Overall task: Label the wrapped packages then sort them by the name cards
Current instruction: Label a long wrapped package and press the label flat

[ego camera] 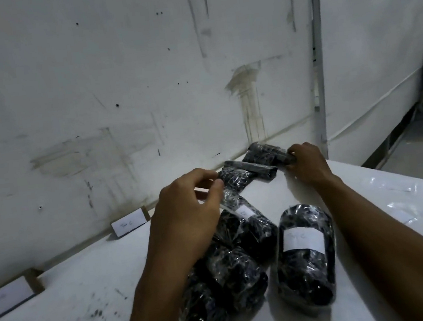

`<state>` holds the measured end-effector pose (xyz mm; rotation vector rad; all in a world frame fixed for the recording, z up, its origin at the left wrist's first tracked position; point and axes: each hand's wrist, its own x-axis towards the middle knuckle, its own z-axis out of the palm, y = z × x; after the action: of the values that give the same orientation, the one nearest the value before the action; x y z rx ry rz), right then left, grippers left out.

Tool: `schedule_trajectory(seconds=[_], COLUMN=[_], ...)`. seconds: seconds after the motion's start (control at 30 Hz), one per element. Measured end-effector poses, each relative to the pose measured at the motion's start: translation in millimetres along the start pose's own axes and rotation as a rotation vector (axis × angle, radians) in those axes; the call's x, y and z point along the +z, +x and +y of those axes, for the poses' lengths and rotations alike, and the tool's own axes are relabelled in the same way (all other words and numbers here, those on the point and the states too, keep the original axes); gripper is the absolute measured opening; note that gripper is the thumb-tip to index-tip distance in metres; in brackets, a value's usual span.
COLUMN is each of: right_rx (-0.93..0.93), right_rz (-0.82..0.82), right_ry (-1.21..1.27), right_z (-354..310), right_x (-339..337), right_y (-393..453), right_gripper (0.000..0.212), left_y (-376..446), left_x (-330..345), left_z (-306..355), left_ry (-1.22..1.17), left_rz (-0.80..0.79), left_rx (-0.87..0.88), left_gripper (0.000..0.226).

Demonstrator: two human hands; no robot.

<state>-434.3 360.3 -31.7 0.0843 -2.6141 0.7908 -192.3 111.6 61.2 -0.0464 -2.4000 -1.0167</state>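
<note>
Packages of dark material wrapped in clear shiny plastic lie in a loose group on the white surface [92,287], as the head view shows. The biggest one, a fat dark bundle with a white paper label [305,255], lies nearest on the right side, and its label has some faint writing that I cannot read. Beside it on the left lies a second labelled dark bundle [250,222], touching two more wrapped bundles without visible label [221,290] in front of it.

The left hand [185,217] is over this group, its thumb and fingers curled and pinching a thin edge of clear plastic. The right hand [306,162] reaches far, and its fingers grip the end of a dark wrapped roll [265,153] near the wall. Another slim dark roll [249,170] lies just beside it.

Two white name cards stand against the stained white wall [115,78]: one small card [130,223] and one bigger card at the left edge [6,297].
</note>
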Motion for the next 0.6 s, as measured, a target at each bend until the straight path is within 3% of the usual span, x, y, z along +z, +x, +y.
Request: schedule_trajectory(seconds=[0.13, 0.37, 0.5, 0.6], right_rx=[0.028, 0.126, 0.380, 0.447], right_rz=[0.088, 0.170, 0.099, 0.042], right_ry=[0.028, 0.227, 0.934, 1.331], right_z=[-1.5, -9.0, -24.9, -35.4], right_x=[-17.4, -79.3, -122.3, -148.5], right_y=[-6.1, -37.2, -64.3, -97.3], right_gripper=[0.018, 0.033, 0.015, 0.025], left_y=[0.2, -4.2, -12.1, -26.8], left_x=[-5.8, -2.3, 0.9, 2.1], left_z=[4.7, 21.5, 37.6, 57.2], left_ry=[-0.036, -0.142, -0.238, -0.339], left_rz=[0.021, -0.010, -0.056, -0.114], left_rx=[-0.021, -0.023, -0.022, -0.007], left_gripper=[0.006, 0.007, 0.008, 0.009])
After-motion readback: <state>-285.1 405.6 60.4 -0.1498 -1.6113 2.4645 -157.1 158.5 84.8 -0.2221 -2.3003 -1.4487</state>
